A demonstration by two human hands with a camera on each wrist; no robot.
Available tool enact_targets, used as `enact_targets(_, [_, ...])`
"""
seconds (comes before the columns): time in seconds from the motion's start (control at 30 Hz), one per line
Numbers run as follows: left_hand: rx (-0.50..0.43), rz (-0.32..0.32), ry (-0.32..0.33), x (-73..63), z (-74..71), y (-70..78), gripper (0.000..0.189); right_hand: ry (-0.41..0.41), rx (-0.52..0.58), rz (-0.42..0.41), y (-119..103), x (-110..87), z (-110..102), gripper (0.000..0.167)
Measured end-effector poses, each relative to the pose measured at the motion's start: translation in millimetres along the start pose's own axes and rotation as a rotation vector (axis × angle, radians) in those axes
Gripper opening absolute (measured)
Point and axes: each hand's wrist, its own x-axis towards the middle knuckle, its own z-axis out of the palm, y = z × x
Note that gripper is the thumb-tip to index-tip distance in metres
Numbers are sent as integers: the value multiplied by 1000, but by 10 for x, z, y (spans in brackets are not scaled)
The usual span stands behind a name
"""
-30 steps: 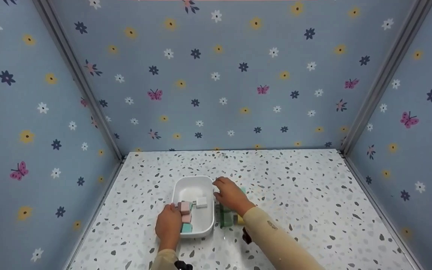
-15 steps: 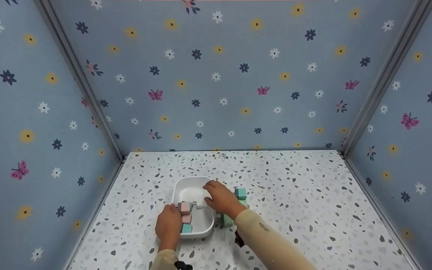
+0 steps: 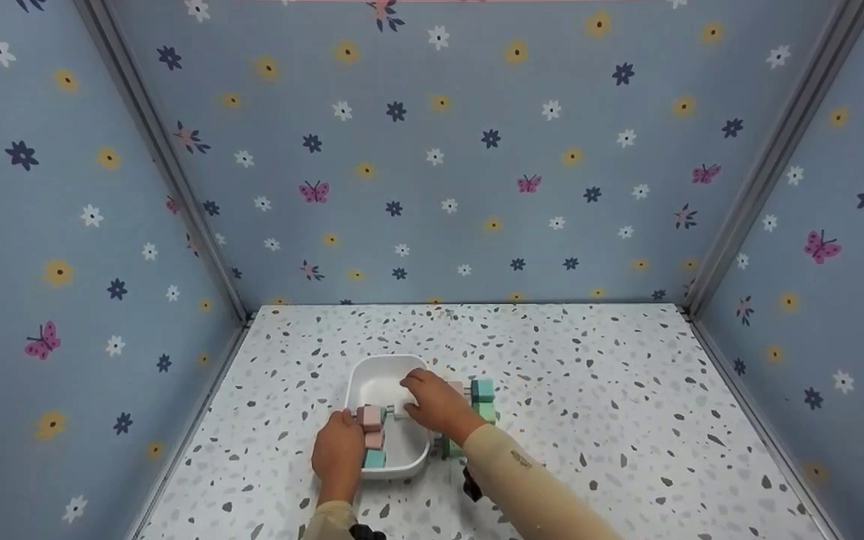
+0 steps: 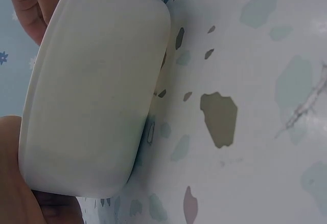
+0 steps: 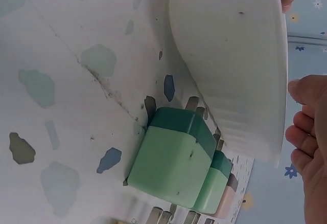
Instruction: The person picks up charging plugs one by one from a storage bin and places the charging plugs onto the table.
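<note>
A white plastic tub [image 3: 388, 361] stands on the speckled table. My left hand [image 3: 337, 450] grips its left rim; in the left wrist view, the left hand [image 4: 13, 175] is at the tub's lower corner. Along that side inside lie pink chargers [image 3: 372, 417] and a teal charger [image 3: 374, 458]. Over the right side of the tub is my right hand [image 3: 439, 405], thumb and forefinger apart beside a white charger [image 3: 400, 411] with metal prongs. In the right wrist view, the right hand [image 5: 311, 132] has loosely bent fingers just above the rim, nothing visible between them.
Against the tub's right side, a row of chargers rests on the table. A green charger [image 5: 171, 160] is nearest the right wrist camera; a teal charger [image 3: 483, 390] lies at the far end. Blue flowered walls [image 3: 432, 187] enclose the table.
My right hand has moved left from the tub's right rim to over its inside, partly covering the white charger. More chargers now show beside the right forearm. My left hand stays put.
</note>
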Motion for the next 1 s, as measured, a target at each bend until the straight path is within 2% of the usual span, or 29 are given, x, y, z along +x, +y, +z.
enact_targets(0.17, [-2, 17, 7, 2, 26, -11, 47, 29, -3, -36, 11, -17, 68, 41])
enact_targets(0.43, [6, 5, 4, 9, 11, -15, 47, 1, 53, 23, 11, 19, 145, 42])
enact_targets(0.83, [6, -2, 6, 9, 4, -1, 48, 27, 8, 43, -35, 66, 243, 41])
enact_targets(1.0, [-3, 6, 25, 11, -9, -10, 47, 47, -61, 16, -72, 64, 314, 41])
